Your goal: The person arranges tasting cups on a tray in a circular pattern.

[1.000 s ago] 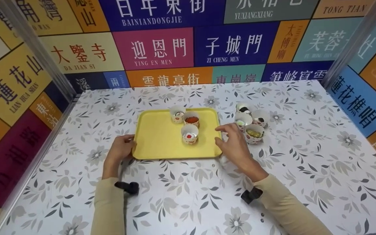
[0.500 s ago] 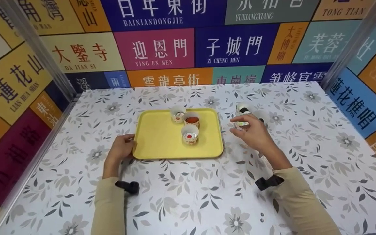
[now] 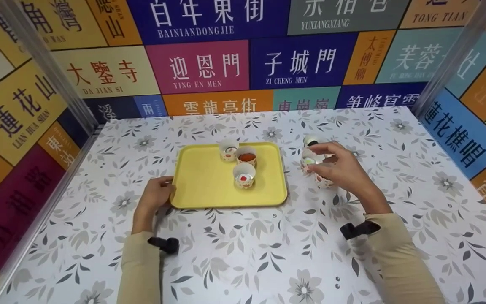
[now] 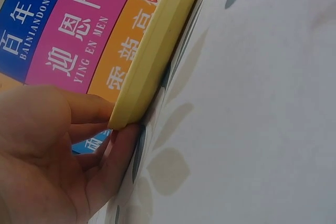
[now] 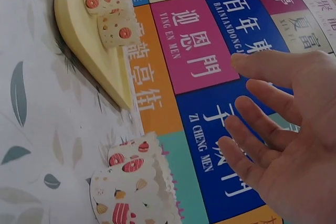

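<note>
A yellow tray [image 3: 201,181] lies on the table. My left hand [image 3: 153,196] pinches its left edge; in the left wrist view, fingers and thumb meet at the tray's corner [image 4: 149,59]. Three patterned paper cups stand on the tray: a back cup [image 3: 228,153], a cup with red-orange contents [image 3: 247,158] and a front cup with a small red item [image 3: 244,178]. Right of the tray, my right hand [image 3: 346,169] hovers over more paper cups [image 3: 323,182], partly hiding them. In the right wrist view its fingers [image 5: 257,129] are loosely spread, apart from the nearby cups [image 5: 134,192].
The floral-patterned table [image 3: 243,253] spreads around the tray. Walls of coloured place-name panels [image 3: 302,59] rise at the back and both sides. A cup with a pale green item [image 3: 308,162] and a cup with dark contents [image 3: 311,140] show beside my right hand.
My right hand has left the tray's right edge and moved right, over the cup cluster. My left hand stays at the tray's left edge; the tray and its cups keep their places.
</note>
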`<move>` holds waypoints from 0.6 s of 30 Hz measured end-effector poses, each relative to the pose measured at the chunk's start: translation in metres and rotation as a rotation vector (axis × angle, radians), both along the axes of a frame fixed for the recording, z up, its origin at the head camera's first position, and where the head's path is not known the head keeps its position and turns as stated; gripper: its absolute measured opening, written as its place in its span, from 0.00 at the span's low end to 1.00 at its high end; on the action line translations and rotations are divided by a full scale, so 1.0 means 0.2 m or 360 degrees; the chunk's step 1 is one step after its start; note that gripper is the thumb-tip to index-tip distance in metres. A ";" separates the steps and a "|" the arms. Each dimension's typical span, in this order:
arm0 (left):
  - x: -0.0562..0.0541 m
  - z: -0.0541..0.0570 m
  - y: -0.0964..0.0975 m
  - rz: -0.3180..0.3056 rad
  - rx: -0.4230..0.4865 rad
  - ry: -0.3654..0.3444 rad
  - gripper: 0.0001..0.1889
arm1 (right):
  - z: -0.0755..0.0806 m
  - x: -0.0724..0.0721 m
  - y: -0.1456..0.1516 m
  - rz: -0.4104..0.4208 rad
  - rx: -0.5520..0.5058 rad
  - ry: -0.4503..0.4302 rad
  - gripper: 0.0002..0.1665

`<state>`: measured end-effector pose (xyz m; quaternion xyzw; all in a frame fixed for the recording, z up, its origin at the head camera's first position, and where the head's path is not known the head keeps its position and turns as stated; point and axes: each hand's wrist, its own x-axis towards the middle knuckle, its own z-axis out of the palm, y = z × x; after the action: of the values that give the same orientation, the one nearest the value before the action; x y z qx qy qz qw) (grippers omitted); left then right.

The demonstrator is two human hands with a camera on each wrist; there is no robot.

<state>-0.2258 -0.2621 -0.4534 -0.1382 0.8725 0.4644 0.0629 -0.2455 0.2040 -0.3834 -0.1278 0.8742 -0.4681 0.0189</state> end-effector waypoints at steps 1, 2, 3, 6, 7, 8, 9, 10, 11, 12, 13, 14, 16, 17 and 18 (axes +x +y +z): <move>0.00 0.00 0.00 0.0007 -0.0017 -0.0003 0.24 | 0.00 0.00 0.01 0.0002 -0.0007 0.0010 0.31; 0.00 0.00 0.00 0.0013 -0.0026 -0.0005 0.24 | -0.01 0.00 0.01 0.0005 -0.0010 0.0023 0.31; 0.00 0.00 0.00 0.0018 -0.0032 -0.0007 0.24 | -0.01 -0.01 0.02 0.0006 -0.0014 0.0034 0.31; -0.01 -0.01 0.01 0.0022 -0.0050 -0.0007 0.24 | -0.03 -0.02 0.04 0.0015 -0.0028 0.0032 0.32; -0.01 -0.01 0.01 0.0024 -0.0051 -0.0008 0.24 | -0.04 -0.02 0.05 0.0021 -0.0028 0.0022 0.32; -0.01 -0.01 0.01 0.0025 -0.0049 -0.0009 0.24 | -0.04 -0.02 0.06 0.0028 -0.0028 0.0011 0.33; 0.00 -0.01 0.01 0.0027 -0.0045 -0.0011 0.24 | -0.05 -0.03 0.07 0.0033 -0.0027 0.0003 0.34; 0.00 -0.01 0.01 0.0028 -0.0042 -0.0012 0.24 | -0.05 -0.03 0.08 0.0036 -0.0024 -0.0005 0.36; 0.00 -0.02 0.01 0.0035 -0.0038 -0.0012 0.24 | -0.05 -0.04 0.10 0.0039 -0.0016 -0.0010 0.37; 0.00 -0.02 0.01 0.0038 -0.0033 -0.0008 0.24 | -0.05 -0.04 0.11 0.0042 -0.0009 -0.0011 0.37; 0.00 -0.02 0.00 0.0042 -0.0028 -0.0011 0.24 | -0.06 -0.04 0.12 0.0045 0.0007 -0.0011 0.38; 0.00 -0.02 0.00 0.0044 -0.0026 -0.0007 0.24 | -0.06 -0.05 0.14 0.0049 0.0016 -0.0013 0.39; -0.01 -0.02 0.00 0.0041 -0.0022 0.0002 0.24 | -0.06 -0.06 0.17 0.0051 0.0045 -0.0025 0.40; -0.01 -0.02 0.00 0.0040 -0.0023 0.0007 0.24 | -0.07 -0.06 0.18 0.0054 0.0058 -0.0030 0.41; -0.01 -0.02 0.00 0.0039 -0.0021 0.0009 0.24 | -0.07 -0.06 0.19 0.0054 0.0068 -0.0039 0.41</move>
<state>-0.2279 -0.2613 -0.4568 -0.1479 0.8740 0.4597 0.0539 -0.2582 0.2426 -0.3969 -0.1363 0.8814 -0.4505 0.0403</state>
